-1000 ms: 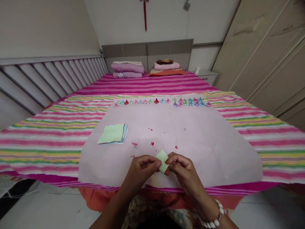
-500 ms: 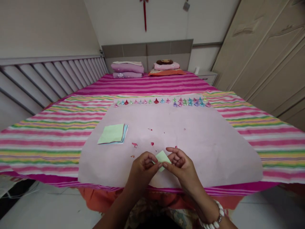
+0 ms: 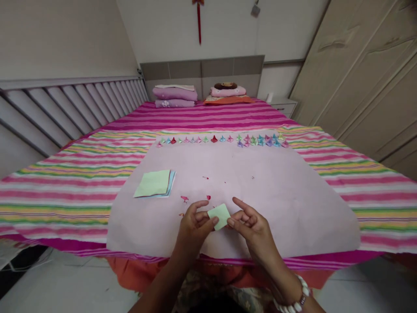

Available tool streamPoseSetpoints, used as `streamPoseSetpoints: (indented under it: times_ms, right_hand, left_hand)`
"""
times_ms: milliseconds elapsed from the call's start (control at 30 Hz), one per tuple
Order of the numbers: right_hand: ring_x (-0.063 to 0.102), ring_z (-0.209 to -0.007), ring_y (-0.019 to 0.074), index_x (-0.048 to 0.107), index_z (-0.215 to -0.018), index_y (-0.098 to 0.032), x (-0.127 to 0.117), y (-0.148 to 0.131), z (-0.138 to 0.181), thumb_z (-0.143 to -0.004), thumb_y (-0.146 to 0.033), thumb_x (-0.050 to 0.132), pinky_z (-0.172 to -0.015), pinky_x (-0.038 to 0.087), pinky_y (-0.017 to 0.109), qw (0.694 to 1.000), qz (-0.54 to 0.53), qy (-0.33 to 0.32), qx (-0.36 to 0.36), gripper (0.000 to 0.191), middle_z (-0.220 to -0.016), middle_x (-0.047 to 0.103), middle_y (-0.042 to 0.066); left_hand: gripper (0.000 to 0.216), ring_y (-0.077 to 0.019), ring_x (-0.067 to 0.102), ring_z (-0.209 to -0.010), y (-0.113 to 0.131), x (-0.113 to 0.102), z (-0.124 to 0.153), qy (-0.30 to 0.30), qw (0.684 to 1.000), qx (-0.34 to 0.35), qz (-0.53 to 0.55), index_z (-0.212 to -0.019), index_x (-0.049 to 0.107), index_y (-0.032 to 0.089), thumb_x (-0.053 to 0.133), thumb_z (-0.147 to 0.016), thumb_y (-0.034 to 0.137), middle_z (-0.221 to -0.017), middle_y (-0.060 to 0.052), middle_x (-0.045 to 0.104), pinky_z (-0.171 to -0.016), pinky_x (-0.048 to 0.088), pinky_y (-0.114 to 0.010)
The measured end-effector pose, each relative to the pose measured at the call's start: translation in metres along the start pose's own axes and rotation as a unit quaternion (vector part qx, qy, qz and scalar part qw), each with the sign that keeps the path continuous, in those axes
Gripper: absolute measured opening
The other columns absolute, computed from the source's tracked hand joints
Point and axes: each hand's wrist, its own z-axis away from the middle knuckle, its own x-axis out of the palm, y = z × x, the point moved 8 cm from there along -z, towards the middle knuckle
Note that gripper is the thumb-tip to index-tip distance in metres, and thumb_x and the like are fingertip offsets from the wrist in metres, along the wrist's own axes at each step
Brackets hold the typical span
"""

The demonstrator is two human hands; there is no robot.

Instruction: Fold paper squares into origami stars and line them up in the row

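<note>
A small folded square of light green paper (image 3: 219, 216) is held just above the near part of the pale sheet (image 3: 276, 208). My left hand (image 3: 196, 224) pinches its left side between thumb and fingers, with the index finger raised. On the other side, my right hand (image 3: 249, 224) grips the lower right corner with thumb and bent fingers, its index finger pointing away. Left of my hands lies a stack of square paper (image 3: 152, 183), green on top with red and blue edges showing beneath. Small red scraps (image 3: 184, 198) are scattered beyond my hands.
Several folded paper shapes (image 3: 214, 139) in many colours line the far edge of the sheet. Striped bedding (image 3: 71, 174) surrounds it. Folded purple bedding (image 3: 175, 93) and a pink pile (image 3: 228, 91) rest by the headboard (image 3: 182, 69). A slatted rail (image 3: 74, 104) runs along the left.
Both hands have shifted slightly apart on the green paper. My thumbs, together at its centre before, are now at opposite sides, and the paper has turned a little. My left index finger has lifted.
</note>
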Motion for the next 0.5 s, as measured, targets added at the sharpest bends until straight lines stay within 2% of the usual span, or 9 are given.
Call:
streamPoseSetpoints:
  times_ms: [100, 200, 267, 367, 433, 500]
  right_hand:
    - [0.061, -0.062, 0.0145, 0.056, -0.124, -0.018, -0.003, -0.002, -0.001, -0.068, -0.03, 0.079, -0.066, 0.048, 0.029, 1.0, -0.008, 0.017, -0.02, 0.062, -0.066, 0.066, -0.002]
    - [0.063, -0.073, 0.0168, 0.059, -0.121, -0.022, 0.004, -0.003, -0.003, -0.068, -0.028, 0.079, -0.073, 0.049, 0.031, 0.998, -0.046, -0.039, -0.016, 0.057, -0.077, 0.069, 0.001]
    - [0.063, -0.089, 0.0207, 0.063, -0.117, -0.024, 0.011, -0.003, -0.004, -0.066, -0.029, 0.08, -0.083, 0.047, 0.035, 0.992, -0.087, -0.092, -0.002, 0.054, -0.094, 0.07, 0.005]
    - [0.057, -0.108, 0.0244, 0.067, -0.111, -0.024, 0.018, 0.0, -0.004, -0.066, -0.029, 0.079, -0.093, 0.043, 0.038, 0.98, -0.13, -0.143, 0.038, 0.047, -0.112, 0.067, 0.008]
    - [0.058, -0.107, 0.024, 0.068, -0.11, -0.024, 0.023, 0.003, -0.003, -0.066, -0.027, 0.079, -0.092, 0.043, 0.039, 0.974, -0.139, -0.168, 0.06, 0.045, -0.11, 0.068, 0.008]
    - [0.063, -0.093, 0.0213, 0.07, -0.104, -0.023, 0.028, 0.005, -0.002, -0.065, -0.025, 0.08, -0.085, 0.047, 0.037, 0.969, -0.147, -0.184, 0.072, 0.04, -0.098, 0.071, 0.006]
  left_hand:
    - [0.038, -0.0134, 0.066, -0.064, -0.018, -0.001, 0.001, 0.005, 0.997, -0.069, 0.035, -0.088, 0.06, 0.012, 0.082, -0.06, 0.028, -0.069, -0.002, 0.071, -0.064, 0.051, -0.023]
    - [0.031, -0.0083, 0.062, -0.056, -0.027, -0.001, 0.003, 0.001, 0.988, -0.122, 0.099, -0.08, 0.063, 0.012, 0.081, -0.062, 0.028, -0.062, 0.0, 0.067, -0.059, 0.049, -0.018]
    - [0.029, -0.0047, 0.059, -0.052, -0.029, 0.004, 0.005, -0.034, 0.976, -0.154, 0.153, -0.08, 0.062, 0.012, 0.082, -0.063, 0.024, -0.06, 0.003, 0.063, -0.053, 0.046, -0.015]
    - [0.027, -0.0013, 0.054, -0.047, -0.036, 0.018, 0.013, -0.11, 0.94, -0.229, 0.228, -0.079, 0.061, 0.012, 0.082, -0.064, 0.019, -0.06, 0.005, 0.06, -0.05, 0.043, -0.012]
    - [0.026, -0.0009, 0.055, -0.047, -0.042, 0.026, 0.019, -0.148, 0.911, -0.273, 0.272, -0.08, 0.061, 0.011, 0.081, -0.065, 0.017, -0.062, 0.004, 0.061, -0.05, 0.044, -0.011]
    - [0.025, -0.0013, 0.057, -0.049, -0.047, 0.032, 0.024, -0.175, 0.886, -0.297, 0.311, -0.081, 0.062, 0.011, 0.08, -0.066, 0.015, -0.064, 0.003, 0.062, -0.051, 0.044, -0.011]
